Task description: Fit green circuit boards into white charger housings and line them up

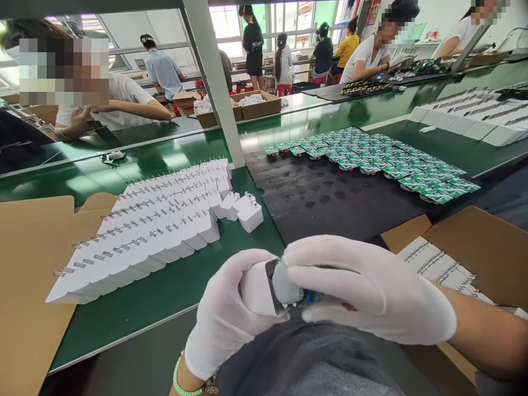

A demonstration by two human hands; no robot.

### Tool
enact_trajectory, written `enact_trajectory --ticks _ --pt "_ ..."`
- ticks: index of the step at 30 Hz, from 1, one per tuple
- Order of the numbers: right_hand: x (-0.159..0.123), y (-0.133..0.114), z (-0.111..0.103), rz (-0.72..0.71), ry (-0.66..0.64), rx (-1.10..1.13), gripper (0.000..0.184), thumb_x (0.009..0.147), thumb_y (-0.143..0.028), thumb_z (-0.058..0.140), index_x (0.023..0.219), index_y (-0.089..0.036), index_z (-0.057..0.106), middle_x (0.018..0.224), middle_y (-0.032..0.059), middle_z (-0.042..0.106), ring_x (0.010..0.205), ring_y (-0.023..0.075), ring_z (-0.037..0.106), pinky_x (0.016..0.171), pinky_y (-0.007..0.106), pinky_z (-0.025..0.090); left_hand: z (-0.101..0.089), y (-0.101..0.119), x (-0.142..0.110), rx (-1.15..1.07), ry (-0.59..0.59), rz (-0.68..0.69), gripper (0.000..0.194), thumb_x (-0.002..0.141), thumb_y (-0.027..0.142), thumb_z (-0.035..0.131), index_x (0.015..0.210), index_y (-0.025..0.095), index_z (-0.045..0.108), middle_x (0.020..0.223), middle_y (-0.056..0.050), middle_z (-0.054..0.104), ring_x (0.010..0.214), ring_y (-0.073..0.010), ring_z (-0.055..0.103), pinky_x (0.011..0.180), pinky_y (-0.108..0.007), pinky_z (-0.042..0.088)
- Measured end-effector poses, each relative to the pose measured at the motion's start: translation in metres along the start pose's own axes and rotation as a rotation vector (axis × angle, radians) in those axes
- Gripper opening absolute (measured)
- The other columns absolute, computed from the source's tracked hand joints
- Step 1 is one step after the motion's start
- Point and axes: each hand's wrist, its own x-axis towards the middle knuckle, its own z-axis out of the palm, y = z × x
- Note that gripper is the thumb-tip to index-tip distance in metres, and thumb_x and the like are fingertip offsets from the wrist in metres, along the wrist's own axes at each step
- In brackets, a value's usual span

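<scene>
Both my hands wear white gloves and work together just above my lap. My left hand (231,313) grips a white plastic charger casing (256,289) with its open end turned right. My right hand (363,286) holds a small electronic module with a grey rounded part (286,284) against that opening, and its fingers hide most of the board. Ahead of my hands, rows of white chargers with metal prongs (157,223) stand on the green workbench (165,305). Several green circuit boards (371,159) lie in rows on a black mat (330,209).
An open cardboard box holding white chargers (437,264) sits at my right, and a cardboard flap (33,275) lies at my left. A grey upright post (210,77) rises from the bench. Co-workers sit and stand along other benches beyond, among brown cartons (256,104).
</scene>
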Motion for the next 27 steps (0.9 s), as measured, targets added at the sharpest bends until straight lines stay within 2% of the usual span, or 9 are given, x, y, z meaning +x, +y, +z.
enact_trajectory --ticks 2,7,11,14,17,20,25,27 --pt "0.002 -0.005 -0.005 0.012 -0.014 -0.019 0.016 0.098 -0.027 0.047 0.096 -0.013 0.055 0.098 0.0131 0.066 0.091 0.0199 0.064 0.080 0.030 0.056 0.000 0.002 0.000 -0.006 0.019 0.021 0.054 0.060 0.037 0.082 0.105 0.026 0.053 0.092 0.003 0.068 0.077 -0.0151 0.067 0.073 -0.021 0.056" --pt "0.006 -0.010 -0.010 0.076 0.024 0.056 0.014 0.097 -0.029 0.050 0.103 -0.018 0.056 0.101 0.0101 0.068 0.093 0.0167 0.065 0.078 0.026 0.057 -0.002 0.005 0.001 0.040 0.036 0.000 0.046 0.066 0.034 0.077 0.105 0.027 0.054 0.087 0.003 0.068 0.071 -0.0145 0.066 0.068 -0.021 0.056" --pt "0.009 -0.011 -0.008 0.003 0.019 -0.029 0.017 0.098 -0.029 0.046 0.094 -0.018 0.059 0.093 0.0091 0.069 0.094 0.0193 0.066 0.082 0.028 0.057 -0.005 0.007 -0.003 0.095 0.047 0.026 0.041 0.070 0.035 0.073 0.106 0.026 0.054 0.093 0.001 0.068 0.077 -0.0158 0.067 0.071 -0.022 0.055" --pt "0.006 -0.011 -0.013 -0.009 0.028 0.031 0.017 0.096 -0.030 0.051 0.105 -0.018 0.059 0.102 0.0105 0.068 0.100 0.0195 0.066 0.085 0.028 0.058 -0.006 0.008 -0.006 0.139 0.069 0.025 0.044 0.069 0.035 0.073 0.108 0.026 0.054 0.090 0.001 0.068 0.074 -0.0163 0.067 0.070 -0.023 0.055" --pt "0.002 -0.015 -0.024 0.098 0.049 0.100 0.023 0.090 -0.026 0.061 0.113 -0.023 0.060 0.111 0.0098 0.067 0.103 0.0206 0.066 0.088 0.027 0.058 -0.007 0.006 -0.007 0.200 0.149 -0.009 0.039 0.070 0.033 0.070 0.106 0.026 0.056 0.088 0.001 0.068 0.071 -0.0154 0.066 0.067 -0.022 0.055" --pt "0.000 -0.018 -0.031 0.178 0.084 0.087 0.028 0.087 -0.022 0.066 0.114 -0.026 0.061 0.115 0.0082 0.066 0.107 0.0216 0.065 0.093 0.026 0.056 -0.008 0.003 -0.007 0.219 0.167 -0.020 0.040 0.068 0.032 0.071 0.105 0.026 0.058 0.090 0.002 0.069 0.074 -0.0154 0.068 0.067 -0.021 0.055" --pt "0.003 -0.011 -0.017 0.001 0.033 0.090 0.019 0.094 -0.026 0.056 0.112 -0.022 0.059 0.111 0.0083 0.066 0.112 0.0183 0.062 0.097 0.028 0.053 -0.008 0.005 -0.008 0.164 0.153 -0.034 0.039 0.067 0.033 0.073 0.102 0.026 0.057 0.086 0.003 0.069 0.070 -0.0146 0.068 0.065 -0.021 0.056" --pt "0.004 -0.009 -0.011 -0.020 0.035 0.075 0.017 0.096 -0.026 0.051 0.110 -0.019 0.058 0.111 0.0098 0.066 0.114 0.0178 0.060 0.099 0.028 0.052 -0.008 0.008 -0.009 0.142 0.144 -0.020 0.042 0.065 0.035 0.074 0.101 0.026 0.056 0.085 0.003 0.069 0.070 -0.0147 0.068 0.063 -0.021 0.056"
